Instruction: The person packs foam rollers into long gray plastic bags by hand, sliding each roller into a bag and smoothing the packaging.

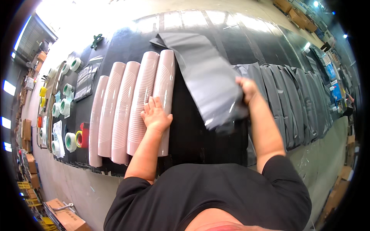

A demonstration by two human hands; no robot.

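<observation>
The left hand (156,115) lies flat, fingers spread, on the rightmost pink tube (165,88). The right hand (246,89) grips a grey bag (204,77), which stretches up-left from it over the tabletop (192,134).

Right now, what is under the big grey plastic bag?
The grey plastic bag, held by the right hand, lies over the dark table and touches the rightmost pink roll. Whatever lies beneath its middle is covered and cannot be seen.
</observation>
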